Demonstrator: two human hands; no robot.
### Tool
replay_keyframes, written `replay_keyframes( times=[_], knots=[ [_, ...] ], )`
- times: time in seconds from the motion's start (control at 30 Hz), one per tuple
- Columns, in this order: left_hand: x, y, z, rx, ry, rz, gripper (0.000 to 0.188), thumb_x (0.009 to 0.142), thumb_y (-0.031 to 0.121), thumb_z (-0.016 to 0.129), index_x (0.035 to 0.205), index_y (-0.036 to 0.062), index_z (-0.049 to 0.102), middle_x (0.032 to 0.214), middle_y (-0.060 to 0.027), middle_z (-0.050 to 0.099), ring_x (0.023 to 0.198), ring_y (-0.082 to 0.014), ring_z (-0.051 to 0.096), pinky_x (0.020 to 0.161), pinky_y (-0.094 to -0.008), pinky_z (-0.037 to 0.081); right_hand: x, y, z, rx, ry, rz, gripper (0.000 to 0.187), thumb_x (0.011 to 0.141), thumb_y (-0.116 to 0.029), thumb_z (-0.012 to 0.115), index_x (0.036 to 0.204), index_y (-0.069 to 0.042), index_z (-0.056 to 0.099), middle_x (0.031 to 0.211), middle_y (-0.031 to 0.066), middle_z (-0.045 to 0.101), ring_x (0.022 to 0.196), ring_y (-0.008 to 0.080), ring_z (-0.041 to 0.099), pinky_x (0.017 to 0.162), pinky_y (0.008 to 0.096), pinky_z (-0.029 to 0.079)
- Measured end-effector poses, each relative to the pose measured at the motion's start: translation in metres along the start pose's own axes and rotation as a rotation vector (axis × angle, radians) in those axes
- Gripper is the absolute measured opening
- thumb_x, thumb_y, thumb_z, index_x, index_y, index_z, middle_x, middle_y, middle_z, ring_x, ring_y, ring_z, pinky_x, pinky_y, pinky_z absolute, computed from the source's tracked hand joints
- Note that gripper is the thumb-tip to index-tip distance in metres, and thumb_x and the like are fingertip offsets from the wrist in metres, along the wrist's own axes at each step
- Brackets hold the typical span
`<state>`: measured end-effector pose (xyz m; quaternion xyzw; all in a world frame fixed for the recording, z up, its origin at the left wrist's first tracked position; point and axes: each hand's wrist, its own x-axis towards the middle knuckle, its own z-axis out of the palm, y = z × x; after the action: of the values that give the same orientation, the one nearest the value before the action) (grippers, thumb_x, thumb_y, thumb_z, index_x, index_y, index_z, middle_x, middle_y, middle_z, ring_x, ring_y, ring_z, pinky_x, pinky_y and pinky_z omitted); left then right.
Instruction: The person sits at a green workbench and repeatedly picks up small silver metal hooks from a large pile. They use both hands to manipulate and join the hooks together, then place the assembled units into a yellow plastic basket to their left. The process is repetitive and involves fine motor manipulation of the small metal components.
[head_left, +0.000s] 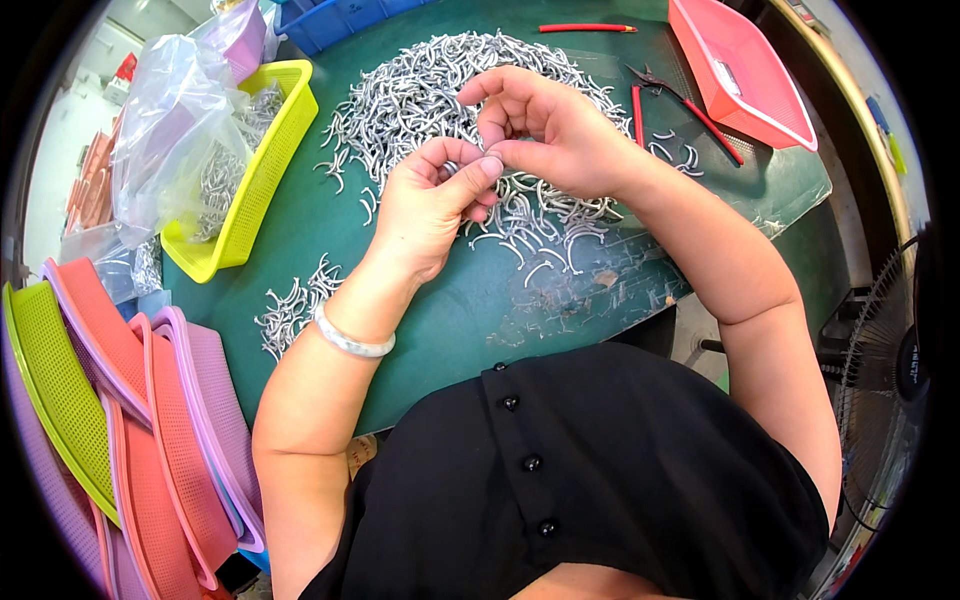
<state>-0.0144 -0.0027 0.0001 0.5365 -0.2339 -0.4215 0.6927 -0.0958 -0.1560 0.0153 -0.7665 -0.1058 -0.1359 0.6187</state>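
Observation:
My left hand and my right hand meet in front of a large heap of small curved grey metal pieces. Thumb and fingers of both hands are pinched together, their tips touching. Whatever sits between them is too small and covered to make out. Right-hand fingers other than the pinching ones curl loosely above the heap. Loose curved pieces spread over the green table just below the hands. Beside my left forearm lies a smaller group of the same pieces.
A yellow-green basket with bagged pieces stands left; stacked pink, purple and green baskets fill the lower left. Right of the heap are red-handled pliers, a red rod and a pink basket. A fan stands at right.

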Motion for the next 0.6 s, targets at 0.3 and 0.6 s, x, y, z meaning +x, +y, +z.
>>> replay_keyframes(
  times=[0.3,0.6],
  knots=[
    [0.0011,-0.0002,-0.0013,0.041,0.044,0.047,0.01,0.081,0.005,0.06,0.089,0.0027,0.055,0.074,-0.0019,0.056,0.06,-0.0081,0.053,0.052,-0.0184,0.042,0.0035,0.0055,-0.0036,0.17,0.097,0.012,0.038,0.075,0.006,0.053,0.112,0.001,0.043,0.078,0.0015,0.053,0.073,0.006,0.051,0.066,0.0199,0.042],
    [-0.0011,0.0008,-0.0003,0.064,-0.007,0.022,0.007,0.082,0.008,0.06,0.086,0.0034,0.057,0.071,-0.001,0.055,0.058,-0.0066,0.05,0.048,-0.0183,0.038,0.0019,0.0002,-0.0005,0.143,0.067,0.008,0.036,0.077,0.003,0.054,0.112,0.001,0.044,0.076,0.0018,0.055,0.072,0.0065,0.052,0.066,0.0204,0.043]
  ],
)
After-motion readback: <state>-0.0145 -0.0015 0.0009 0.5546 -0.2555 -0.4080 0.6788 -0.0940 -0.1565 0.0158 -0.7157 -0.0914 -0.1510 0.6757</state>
